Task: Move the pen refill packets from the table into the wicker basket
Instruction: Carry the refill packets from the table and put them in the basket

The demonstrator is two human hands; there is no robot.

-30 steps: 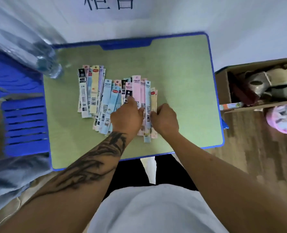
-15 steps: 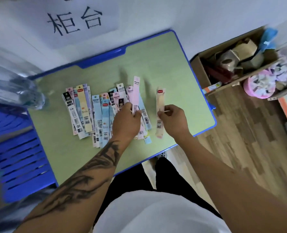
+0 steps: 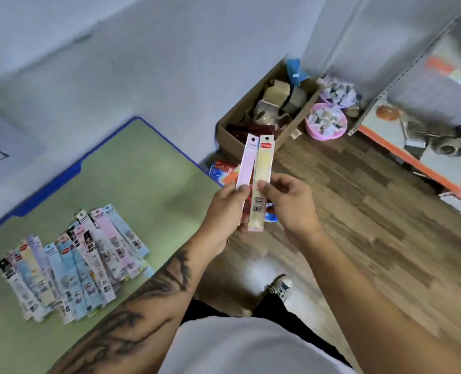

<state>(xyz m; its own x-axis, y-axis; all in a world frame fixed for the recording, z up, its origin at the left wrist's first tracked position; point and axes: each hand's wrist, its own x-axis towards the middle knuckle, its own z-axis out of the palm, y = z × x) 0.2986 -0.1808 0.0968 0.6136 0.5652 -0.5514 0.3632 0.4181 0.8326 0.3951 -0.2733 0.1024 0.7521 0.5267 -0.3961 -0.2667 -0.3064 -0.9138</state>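
Upright, pink packet [image 3: 246, 163] in left hand [image 3: 228, 209], yellow packet [image 3: 261, 182] in right hand [image 3: 291, 203].

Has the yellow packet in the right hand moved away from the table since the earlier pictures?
Yes. The yellow packet, pinched by the right hand, is now lifted past the table edge, over the floor, beside the pink packet.

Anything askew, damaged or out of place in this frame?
Nothing damaged. The packets on the table lie in a loose, overlapping fan, not a neat stack. The left hand holds a pink packet, the right hand a yellow packet; no wicker basket in view.
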